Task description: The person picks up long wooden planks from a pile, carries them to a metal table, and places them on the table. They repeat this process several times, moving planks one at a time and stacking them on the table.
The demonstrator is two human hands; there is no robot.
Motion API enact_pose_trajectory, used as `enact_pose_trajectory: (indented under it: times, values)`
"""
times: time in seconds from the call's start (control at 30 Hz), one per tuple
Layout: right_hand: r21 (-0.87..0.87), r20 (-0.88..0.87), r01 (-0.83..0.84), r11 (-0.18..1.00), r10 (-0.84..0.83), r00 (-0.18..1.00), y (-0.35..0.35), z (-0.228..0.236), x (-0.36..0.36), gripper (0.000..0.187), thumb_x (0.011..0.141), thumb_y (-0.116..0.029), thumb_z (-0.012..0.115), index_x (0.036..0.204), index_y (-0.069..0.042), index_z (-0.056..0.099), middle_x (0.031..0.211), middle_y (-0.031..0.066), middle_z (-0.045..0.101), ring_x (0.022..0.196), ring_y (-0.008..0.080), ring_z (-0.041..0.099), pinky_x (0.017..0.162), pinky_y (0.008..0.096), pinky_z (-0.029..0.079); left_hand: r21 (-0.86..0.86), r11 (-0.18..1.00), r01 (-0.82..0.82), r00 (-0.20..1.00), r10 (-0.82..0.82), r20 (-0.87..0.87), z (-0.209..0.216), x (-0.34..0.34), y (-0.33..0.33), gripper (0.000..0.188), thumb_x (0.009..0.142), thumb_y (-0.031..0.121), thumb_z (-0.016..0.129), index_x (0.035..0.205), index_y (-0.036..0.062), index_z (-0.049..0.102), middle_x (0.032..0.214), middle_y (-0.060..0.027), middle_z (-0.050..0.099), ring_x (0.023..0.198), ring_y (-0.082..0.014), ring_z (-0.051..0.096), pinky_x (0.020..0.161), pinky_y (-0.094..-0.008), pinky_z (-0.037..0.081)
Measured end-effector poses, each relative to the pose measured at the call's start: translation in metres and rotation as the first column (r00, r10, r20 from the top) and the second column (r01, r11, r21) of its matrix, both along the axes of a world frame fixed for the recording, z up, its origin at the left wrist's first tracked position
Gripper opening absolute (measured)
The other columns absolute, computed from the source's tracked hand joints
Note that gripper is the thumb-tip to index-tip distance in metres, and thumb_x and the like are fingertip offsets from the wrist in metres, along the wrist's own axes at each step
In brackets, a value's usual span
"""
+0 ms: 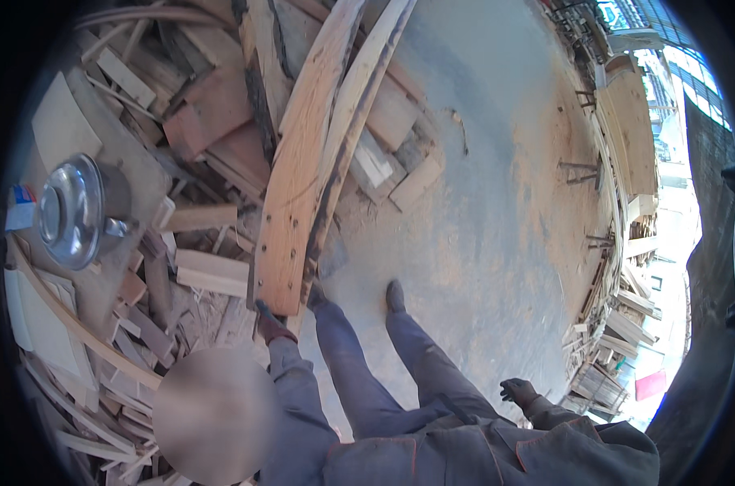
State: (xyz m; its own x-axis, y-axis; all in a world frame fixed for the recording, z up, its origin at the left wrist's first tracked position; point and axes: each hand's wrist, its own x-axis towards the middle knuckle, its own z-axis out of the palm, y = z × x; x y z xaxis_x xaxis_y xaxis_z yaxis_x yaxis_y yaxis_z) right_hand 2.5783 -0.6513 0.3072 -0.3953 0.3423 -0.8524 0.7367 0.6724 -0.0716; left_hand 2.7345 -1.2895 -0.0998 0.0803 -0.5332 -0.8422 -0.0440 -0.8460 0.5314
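My left hand (273, 326), in a dark, reddish glove, is at the near left corner of a long wooden plank (290, 194). Its fingers close on the plank's edge, partly hidden by the wood. The plank has a row of dark holes or knots near its near end and runs away toward the far edge of the view. Against its right side lies a second, narrower plank (359, 89) with a dark, rough edge. My right hand (520, 393), also dark-gloved, hangs out to the right above the floor with its fingers apart, holding nothing.
Offcuts (213, 121) heap up on the left, under and beside the planks. A shiny metal lidded pot (80, 212) stands at far left. Stacked boards (627, 154) and scrap wood line the right. Concrete floor (481, 243) lies between. A round blurred patch covers the lower left.
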Motion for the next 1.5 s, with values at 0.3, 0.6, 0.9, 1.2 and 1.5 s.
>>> enact_pose_trajectory:
  times: [0.3, 0.6, 0.9, 1.2, 1.5]
  values:
    - [0.076, 0.121, -0.031, 0.997, 0.022, 0.992, -0.012, -0.005, 0.008, 0.036, 0.101, -0.031, 0.07, 0.118, 0.0, 0.07, 0.093, 0.0152, 0.075, 0.077, 0.025, 0.073, 0.067, 0.0375, 0.058, -0.315, 0.943, -0.105, 0.994, 0.11, -0.003, 0.007, 0.047, -0.095, 0.069, 0.095, 0.049, 0.075, 0.138, -0.0032, 0.06, 0.133, -0.017, 0.067, 0.115, -0.0279, 0.068, 0.099, -0.0385, 0.055]
    - [0.044, 0.079, 0.005, 0.999, -0.009, 0.997, -0.016, -0.003, 0.008, 0.034, 0.103, -0.029, 0.068, 0.116, 0.002, 0.071, 0.093, 0.0159, 0.075, 0.078, 0.0255, 0.072, 0.07, 0.0379, 0.06, 0.155, 0.95, 0.273, 0.958, -0.283, 0.046, -0.05, 0.118, 0.004, 0.077, 0.098, 0.06, 0.064, 0.152, 0.0069, 0.049, 0.147, -0.0136, 0.057, 0.131, -0.0287, 0.058, 0.109, -0.0413, 0.048]
    - [-0.064, 0.037, -0.033, 0.997, 0.036, 0.999, -0.033, -0.015, -0.005, 0.034, 0.103, -0.024, 0.067, 0.121, 0.005, 0.07, 0.102, 0.0154, 0.075, 0.088, 0.0248, 0.073, 0.074, 0.0365, 0.061, 0.136, 0.95, 0.282, 0.959, -0.279, -0.039, -0.017, 0.116, 0.064, 0.073, 0.088, 0.054, 0.08, 0.14, 0.0067, 0.059, 0.116, -0.0097, 0.072, 0.094, -0.0229, 0.073, 0.072, -0.0362, 0.064]
    - [-0.497, 0.033, 0.038, 0.867, -0.025, 0.999, -0.179, -0.051, -0.022, 0.041, 0.103, -0.034, 0.067, 0.124, 0.001, 0.068, 0.108, 0.0127, 0.075, 0.092, 0.0211, 0.072, 0.08, 0.0363, 0.059, -0.027, 0.791, 0.612, 0.759, -0.596, -0.262, 0.238, 0.059, 0.15, 0.038, 0.089, 0.02, 0.086, 0.114, -0.0054, 0.074, 0.094, -0.0094, 0.077, 0.075, -0.0148, 0.072, 0.067, -0.0313, 0.058]
    - [-0.766, 0.327, 0.493, 0.413, -0.41, 0.851, -0.256, 0.004, -0.048, 0.061, 0.104, -0.057, 0.052, 0.143, -0.009, 0.054, 0.123, 0.0124, 0.072, 0.107, 0.0288, 0.072, 0.092, 0.0429, 0.06, -0.535, 0.38, 0.755, 0.523, -0.84, 0.142, 0.489, -0.068, 0.264, 0.045, 0.088, 0.046, 0.082, 0.11, 0.0063, 0.079, 0.076, -0.0115, 0.076, 0.07, -0.0232, 0.076, 0.059, -0.0376, 0.055]
